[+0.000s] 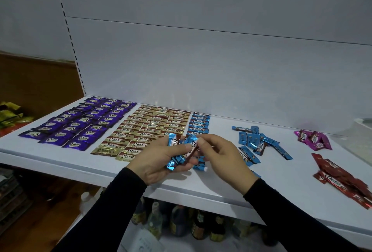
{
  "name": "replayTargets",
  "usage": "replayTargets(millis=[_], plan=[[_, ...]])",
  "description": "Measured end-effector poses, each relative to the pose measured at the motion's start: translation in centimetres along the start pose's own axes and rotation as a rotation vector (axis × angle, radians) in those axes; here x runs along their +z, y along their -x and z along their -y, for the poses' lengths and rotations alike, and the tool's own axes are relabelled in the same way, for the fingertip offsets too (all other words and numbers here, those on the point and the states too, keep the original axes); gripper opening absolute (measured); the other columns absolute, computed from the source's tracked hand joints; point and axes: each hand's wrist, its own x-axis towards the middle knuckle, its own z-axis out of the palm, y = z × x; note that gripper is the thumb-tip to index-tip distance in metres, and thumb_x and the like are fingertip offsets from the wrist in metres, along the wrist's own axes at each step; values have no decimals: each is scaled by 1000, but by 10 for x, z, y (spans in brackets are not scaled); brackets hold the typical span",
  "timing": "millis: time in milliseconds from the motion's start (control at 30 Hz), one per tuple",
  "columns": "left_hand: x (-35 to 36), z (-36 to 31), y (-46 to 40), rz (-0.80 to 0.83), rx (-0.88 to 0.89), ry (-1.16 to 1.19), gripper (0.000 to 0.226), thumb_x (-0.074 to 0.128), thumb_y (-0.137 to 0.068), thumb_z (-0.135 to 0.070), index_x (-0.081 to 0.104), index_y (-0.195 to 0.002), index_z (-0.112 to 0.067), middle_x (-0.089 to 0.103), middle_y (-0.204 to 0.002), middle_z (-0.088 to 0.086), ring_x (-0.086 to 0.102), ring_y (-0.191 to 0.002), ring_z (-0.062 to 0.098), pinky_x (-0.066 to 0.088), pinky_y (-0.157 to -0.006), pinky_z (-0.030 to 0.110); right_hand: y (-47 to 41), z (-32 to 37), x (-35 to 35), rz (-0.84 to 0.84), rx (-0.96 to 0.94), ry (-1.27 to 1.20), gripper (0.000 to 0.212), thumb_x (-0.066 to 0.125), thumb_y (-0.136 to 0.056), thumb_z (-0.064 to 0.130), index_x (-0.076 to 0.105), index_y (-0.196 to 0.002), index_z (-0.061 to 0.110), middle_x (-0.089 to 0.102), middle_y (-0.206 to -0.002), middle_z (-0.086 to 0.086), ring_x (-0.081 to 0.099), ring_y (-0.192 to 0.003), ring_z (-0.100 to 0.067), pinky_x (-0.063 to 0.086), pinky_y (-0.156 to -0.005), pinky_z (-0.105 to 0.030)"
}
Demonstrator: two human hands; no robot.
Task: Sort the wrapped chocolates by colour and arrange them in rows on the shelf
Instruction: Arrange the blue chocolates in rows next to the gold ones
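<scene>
Three columns of purple chocolates are laid on the white shelf, then gold rows, one blue column. A blue bundle is gripped by the left hand; one wrapper is pinched by the right hand. Loose blue, pink, red piles lie rightward.

Purple chocolates, gold chocolates, blue chocolates, pink chocolates, red chocolates; white shelf.
</scene>
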Motion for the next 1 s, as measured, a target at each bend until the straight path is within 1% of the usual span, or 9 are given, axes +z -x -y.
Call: replayTargets(millis=[100,200,300,367,567,667,733,933,1000], plan=[[2,1,0,-24,8,-53,22,65,-92,-10,66,-114,-5,74,-97,22,71,-66,22,55,-47,23,-3,3,0,17,86,-162,11,63,-95,20,71,-103,20,74,-93,-1,70,-82,-7,53,-70,-19],[3,2,-1,-63,25,-67,19,65,-93,-11,65,-112,-7,75,-94,21,70,-63,21,49,-41,20,-4,3,-3,1,147,-263,9,64,-94,15,71,-99,17,76,-92,-6,72,-83,-16,51,-64,-19],[2,1,-2,-93,18,-95,24,66,-93,-9,61,-116,-6,75,-96,20,71,-64,21,43,-37,18,-8,1,-7,-34,183,-281,13,60,-96,14,71,-98,20,75,-94,-6,70,-80,-15,49,-61,-17],[3,0,-3,-102,13,-130,21,67,-92,-10,60,-113,-8,75,-96,20,70,-63,21,40,-36,17,-11,1,-10,10,203,-331,18,55,-99,12,71,-101,19,74,-93,-8,67,-75,-13,50,-63,-20],[7,-1,-10,-127,-5,-184,23,70,-91,-22,64,-111,-12,76,-97,15,63,-59,15,35,-37,16,-23,2,-23,25,203,-387,20,50,-101,10,69,-107,12,72,-99,-11,68,-78,-9,53,-65,-19],[8,-1,-18,-162,13,-157,23,70,-91,-22,66,-112,-12,75,-92,10,54,-58,12,36,-40,18,-29,0,-28,39,181,-275,18,61,-96,15,67,-112,17,71,-102,-16,70,-84,-20,57,-71,-29],[11,-1,-22,-165,25,-133,22,70,-91,-20,67,-111,-12,74,-87,9,51,-57,11,36,-40,18,-31,-1,-29,44,152,-180,21,67,-92,21,66,-113,23,74,-97,-9,71,-87,-21,58,-75,-33],[24,4,-32,-175,41,-64,13,66,-92,-5,65,-103,-11,72,-78,9,56,-55,14,36,-37,18,-34,-5,-27,8,127,-127,23,74,-86,29,67,-107,25,74,-93,-1,72,-86,-15,58,-81,-35],[27,5,-35,-212,41,-67,15,66,-91,-4,65,-104,-12,73,-80,10,59,-57,14,38,-38,18,-36,-7,-30,-7,116,-83,23,75,-84,35,66,-104,27,71,-96,0,70,-85,-12,56,-78,-30]])
